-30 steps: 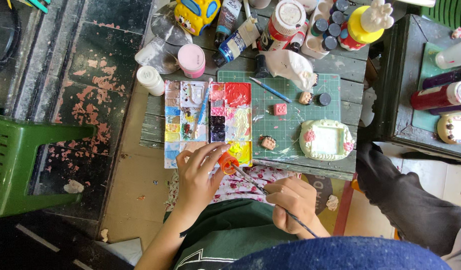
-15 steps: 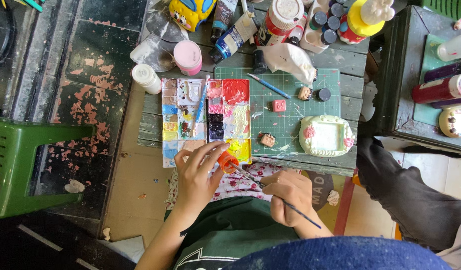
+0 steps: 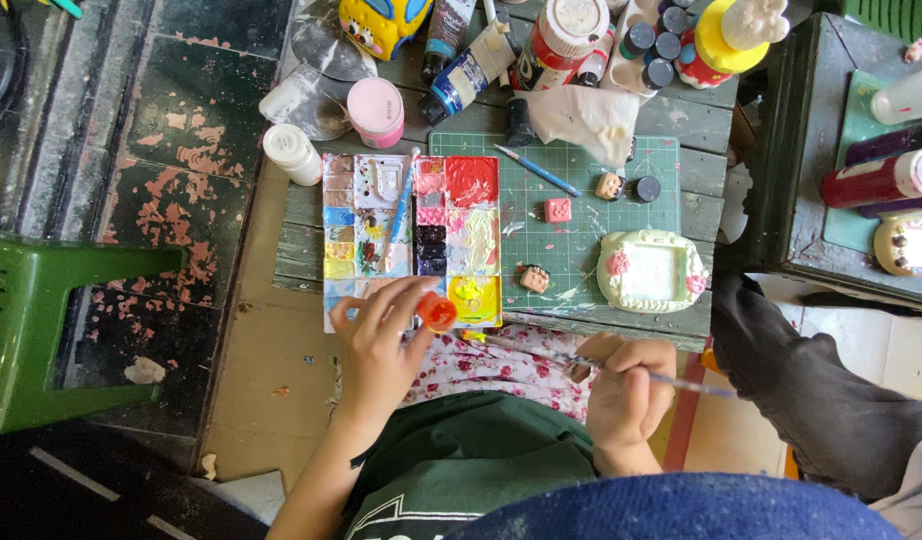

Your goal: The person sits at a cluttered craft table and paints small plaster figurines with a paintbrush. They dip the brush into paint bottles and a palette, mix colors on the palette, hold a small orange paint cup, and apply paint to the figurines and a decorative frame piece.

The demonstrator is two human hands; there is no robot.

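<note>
Above the paint-smeared palette (image 3: 411, 240), left hand (image 3: 381, 345) pinches a small orange piece (image 3: 440, 314); right hand (image 3: 626, 385) grips a brush (image 3: 581, 360).

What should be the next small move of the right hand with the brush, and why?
Probably bring the brush tip a little further to the small orange piece. The left hand holds that piece up by the palette, and the right hand holds the thin brush with its tip pointing at it, apparently just short of touching.

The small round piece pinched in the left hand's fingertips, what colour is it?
Orange: the small round piece held by the left hand shows best in the head view.
</note>
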